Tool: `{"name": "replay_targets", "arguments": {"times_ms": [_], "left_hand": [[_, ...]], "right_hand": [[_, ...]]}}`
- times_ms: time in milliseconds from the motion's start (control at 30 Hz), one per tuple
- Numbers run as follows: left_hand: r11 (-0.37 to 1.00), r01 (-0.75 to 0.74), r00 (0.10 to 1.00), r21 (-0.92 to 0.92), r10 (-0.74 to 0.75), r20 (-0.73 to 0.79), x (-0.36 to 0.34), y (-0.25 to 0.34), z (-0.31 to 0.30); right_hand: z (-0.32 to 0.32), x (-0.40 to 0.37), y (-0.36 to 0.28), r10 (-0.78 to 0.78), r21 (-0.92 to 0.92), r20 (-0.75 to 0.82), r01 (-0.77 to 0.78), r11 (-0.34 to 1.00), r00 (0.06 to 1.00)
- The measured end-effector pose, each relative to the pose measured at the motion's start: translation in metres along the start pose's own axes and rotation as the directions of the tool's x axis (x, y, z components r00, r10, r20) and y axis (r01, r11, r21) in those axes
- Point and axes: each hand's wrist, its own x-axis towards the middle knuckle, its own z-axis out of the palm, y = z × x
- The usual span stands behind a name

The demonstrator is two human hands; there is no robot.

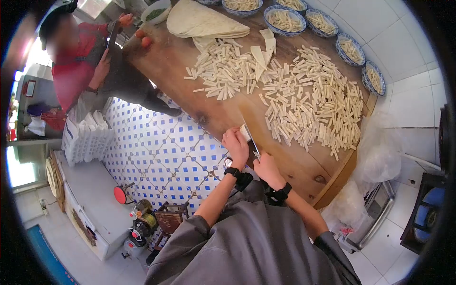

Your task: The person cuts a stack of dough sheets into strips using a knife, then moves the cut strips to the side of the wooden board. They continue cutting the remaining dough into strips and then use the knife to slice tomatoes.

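Observation:
My left hand (235,144) presses down on a small folded stack of pale flatbread (245,132) at the near edge of the wooden table (213,111). My right hand (266,167) grips the handle of a knife (251,140) whose blade rests against that stack. Beyond the blade lies a wide spread of cut bread strips (311,104), and a second heap of strips (223,71) lies further left. Whole folded flatbreads (202,21) are piled at the far end.
Blue-patterned bowls (284,19) filled with strips line the table's far and right edges. Another person in red (78,61) sits at the far left end. Blue-white tiled floor (156,152) runs left of the table; plastic bags (377,152) and a stove (427,209) stand to the right.

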Motion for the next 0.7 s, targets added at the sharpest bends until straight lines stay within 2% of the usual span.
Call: {"name": "replay_targets", "arguments": {"times_ms": [133, 200, 267, 333, 467, 567, 633, 700], "left_hand": [[0.999, -0.025, 0.999, 0.038, 0.026, -0.031, -0.005, 0.01, -0.004], [0.998, -0.008, 0.999, 0.07, 0.012, -0.05, -0.003, 0.004, 0.001], [0.998, -0.039, 0.995, 0.039, 0.043, -0.089, 0.004, 0.014, -0.004], [1.0, -0.029, 0.999, -0.004, 0.028, -0.04, -0.002, 0.018, -0.009], [0.999, -0.034, 0.997, 0.027, 0.036, -0.071, -0.002, 0.015, -0.003], [0.999, -0.034, 0.997, 0.041, 0.036, -0.07, -0.013, 0.011, -0.005], [0.998, -0.048, 0.996, 0.04, 0.051, -0.072, -0.001, 0.013, -0.001], [0.998, -0.052, 0.995, 0.041, 0.055, -0.078, -0.007, 0.012, -0.001]], "right_hand": [[0.004, -0.003, 0.0, -0.007, -0.013, -0.007, 0.007, 1.0, 1.0], [0.001, -0.004, -0.006, -0.06, -0.074, -0.117, 0.052, 0.996, 0.991], [0.001, 0.003, -0.006, -0.105, -0.072, -0.127, 0.097, 0.993, 0.986], [0.001, -0.002, -0.002, -0.011, -0.015, -0.055, 0.01, 1.0, 0.998], [-0.008, 0.005, 0.003, -0.028, -0.055, -0.065, 0.024, 0.998, 0.997], [-0.01, -0.012, 0.014, -0.015, -0.012, -0.127, 0.013, 1.0, 0.992], [-0.017, -0.018, 0.013, -0.046, 0.117, -0.181, 0.068, 0.991, 0.982], [-0.038, -0.034, -0.01, 0.011, 0.091, -0.136, 0.002, 0.996, 0.991]]}}
